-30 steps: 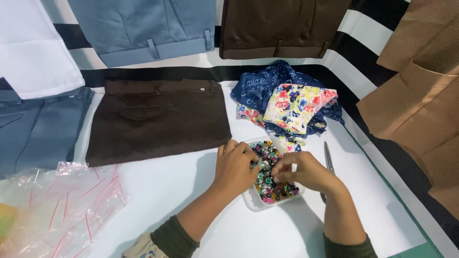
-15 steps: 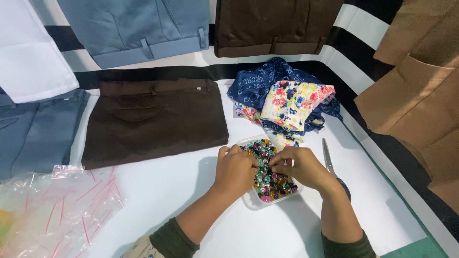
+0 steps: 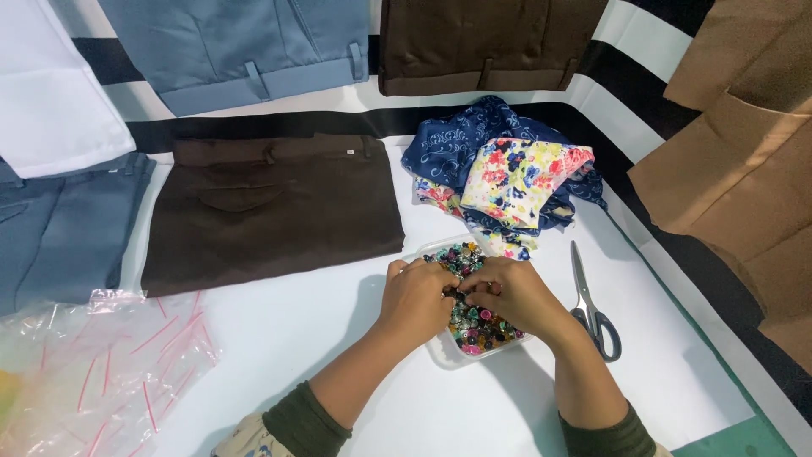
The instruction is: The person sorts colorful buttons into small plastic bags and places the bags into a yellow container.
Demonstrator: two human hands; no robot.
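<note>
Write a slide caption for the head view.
Both hands, left hand and right hand, dig into a tray of colourful buttons beside scissors.

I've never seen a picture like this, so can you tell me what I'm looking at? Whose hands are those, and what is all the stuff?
This picture comes from a camera worn on a person's head, looking down, so you see what that person sees. The two hands belong to them: the left hand and the right hand are both in a clear tray full of small colourful beads or buttons. The fingers are bunched together over the pile, so I cannot tell what they pinch. Beside the right hand lie scissors, untouched. Behind the tray is a heap of flowery and blue cloth. To the left lie dark brown trousers, more folded trousers around them, and clear plastic bags. Everything rests on a white table.
</note>
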